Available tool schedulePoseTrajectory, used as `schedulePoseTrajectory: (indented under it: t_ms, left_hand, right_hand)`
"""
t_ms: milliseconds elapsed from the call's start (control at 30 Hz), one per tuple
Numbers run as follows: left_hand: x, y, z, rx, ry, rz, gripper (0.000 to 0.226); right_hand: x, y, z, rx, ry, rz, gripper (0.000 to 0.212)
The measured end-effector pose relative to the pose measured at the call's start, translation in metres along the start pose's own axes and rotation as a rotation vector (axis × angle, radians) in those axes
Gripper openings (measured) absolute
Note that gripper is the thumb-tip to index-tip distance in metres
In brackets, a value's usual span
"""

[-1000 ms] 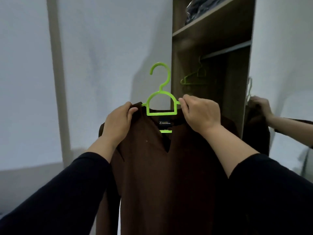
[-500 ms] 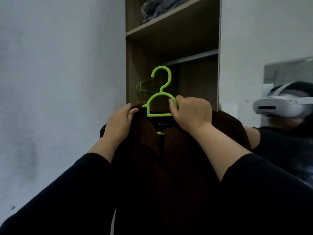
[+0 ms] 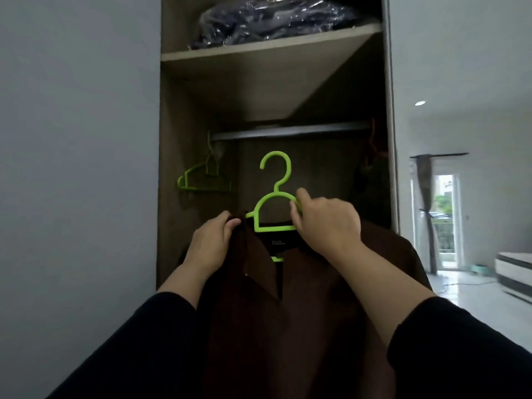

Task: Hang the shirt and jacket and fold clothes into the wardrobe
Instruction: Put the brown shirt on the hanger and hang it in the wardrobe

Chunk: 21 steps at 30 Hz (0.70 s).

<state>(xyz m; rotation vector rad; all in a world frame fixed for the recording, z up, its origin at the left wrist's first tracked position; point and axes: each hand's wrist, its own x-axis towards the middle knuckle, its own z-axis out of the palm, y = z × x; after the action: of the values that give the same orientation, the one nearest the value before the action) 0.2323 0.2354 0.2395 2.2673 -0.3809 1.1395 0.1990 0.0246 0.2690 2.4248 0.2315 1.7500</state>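
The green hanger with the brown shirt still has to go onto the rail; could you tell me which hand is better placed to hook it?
Probably the right hand: it grips the hanger below the hook.

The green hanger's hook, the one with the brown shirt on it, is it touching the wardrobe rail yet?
Apart. The head view shows the hook below the rail, with dark wardrobe back panel visible between them.
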Motion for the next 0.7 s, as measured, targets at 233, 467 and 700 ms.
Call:
schedulePoseTrajectory:
  t_ms: [233, 467, 700]
  left_hand:
    - [0.037, -0.014, 0.03, -0.072, -0.061, -0.071, 0.048]
    - [0.102, -0.043, 0.03, 0.169, -0.11, 0.006, 0.027]
    - [0.16, -0.059, -0.009, 1.013, 0.108, 0.224, 0.039]
  right_hand:
    - [0.035, 0.001, 0.023, -0.137, 0.011, -0.082, 0.026]
    - [0.084, -0.003, 0.05, -0.122, -0.026, -0.061, 0.026]
    - [0.157, 0.005, 0.083, -0.093, -0.051, 0.059, 0.038]
